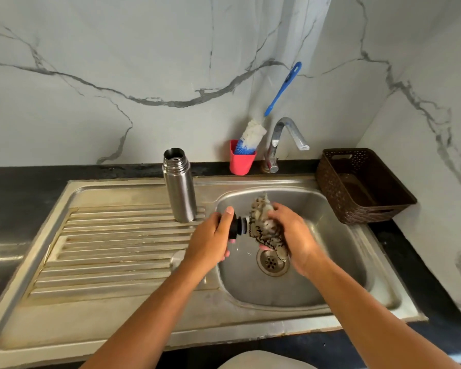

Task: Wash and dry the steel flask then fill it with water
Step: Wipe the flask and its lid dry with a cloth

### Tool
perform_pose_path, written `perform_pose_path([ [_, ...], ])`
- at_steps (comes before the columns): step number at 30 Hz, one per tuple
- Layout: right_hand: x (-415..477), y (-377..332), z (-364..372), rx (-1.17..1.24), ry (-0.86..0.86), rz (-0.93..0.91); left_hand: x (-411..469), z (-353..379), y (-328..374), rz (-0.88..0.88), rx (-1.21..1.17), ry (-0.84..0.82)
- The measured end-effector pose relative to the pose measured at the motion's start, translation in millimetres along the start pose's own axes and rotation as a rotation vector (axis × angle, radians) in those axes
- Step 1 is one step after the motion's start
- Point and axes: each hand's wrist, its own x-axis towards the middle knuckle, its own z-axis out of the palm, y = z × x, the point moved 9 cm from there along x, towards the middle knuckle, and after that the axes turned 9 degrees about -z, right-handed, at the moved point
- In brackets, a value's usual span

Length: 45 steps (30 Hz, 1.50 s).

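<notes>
Reaching over the near edge of the sink (pixel 250 331), two bare forearms meet above the basin. Just left of the drain (pixel 272 262), the left hand (pixel 210 239) is closed around a black stopper (pixel 237 227), its ribbed end pointing right. Just right of the drain and above it, the right hand (pixel 290 235) is closed on a bunched, patterned cloth (pixel 264 225), which is pressed against the end of the stopper. A tail of the cloth hangs down near the drain.

Left of the basin lies the ridged draining board (pixel 112 251), stained along its grooves. At the far right corner of that board, just beside the basin's rim, the flask (pixel 180 187) stands upright with its mouth open and uncapped; neither hand touches it.

Behind the basin, on the dark counter (pixel 24 187) against the marble-patterned wall (pixel 117 62), a red cup (pixel 241 162) holds a bottle brush (pixel 253 134) with a blue handle that leans to the right. Just right of the cup rises the tap (pixel 282 139), its spout turned over the basin. No water is visible running from it. Right of the basin, a brown perforated basket (pixel 330 182) sits on the counter.
</notes>
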Motion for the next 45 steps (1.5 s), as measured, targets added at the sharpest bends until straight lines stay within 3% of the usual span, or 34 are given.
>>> perform_pose_path([
  [6,-31,-8,7,-0.811,-0.233,-0.448,-3,45,-16,-0.308,-0.080,0.005],
  [8,-36,-10,-4,-0.925,-0.232,-0.519,-8,58,-14,-0.324,-0.069,-0.047],
  [10,-28,-10,-23,-0.842,-0.222,-0.404,-8,75,-1,-0.183,0.055,-0.068],
  [13,-8,8,-54,-0.544,-0.280,0.081,-17,91,35,0.103,0.383,0.012],
  [15,-1,9,-69,-0.594,-0.328,0.151,-20,109,45,0.197,0.442,-0.010],
  [17,5,-8,-73,-0.830,-0.283,-0.091,-10,122,36,0.107,0.366,-0.061],
  [20,-23,-23,-59,-1.028,-0.233,-0.497,3,130,15,-0.222,-0.111,-0.121],
  [23,-42,-13,-57,-1.100,-0.328,-0.573,1,143,3,-0.333,-0.165,-0.115],
  [26,-25,-9,-77,-1.092,-0.262,-0.532,-1,161,0,-0.257,-0.127,-0.122],
  [28,0,-6,-84,-1.043,-0.300,-0.400,0,162,7,-0.132,-0.003,-0.049],
  [31,21,16,-109,-0.637,-0.409,0.167,-10,159,39,0.121,0.171,0.067],
  [33,22,19,-116,-0.479,-0.407,0.286,-17,161,55,0.224,0.209,0.075],
  [36,24,4,-119,-0.626,-0.205,-0.038,9,149,41,0.019,0.087,0.123],
  [38,7,4,-108,-0.770,-0.233,-0.254,27,136,21,-0.107,-0.013,0.186],
  [39,-3,13,-99,-0.798,-0.268,-0.274,30,137,16,-0.138,-0.022,0.179],
  [41,-13,33,-92,-0.544,-0.163,-0.089,31,154,-10,-0.248,-0.050,0.129],
  [43,-14,51,-92,-0.130,0.045,0.134,22,173,-36,-0.383,-0.380,0.114],
  [45,2,47,-93,-0.090,0.086,0.080,22,182,-37,-0.399,-0.553,0.138],
])
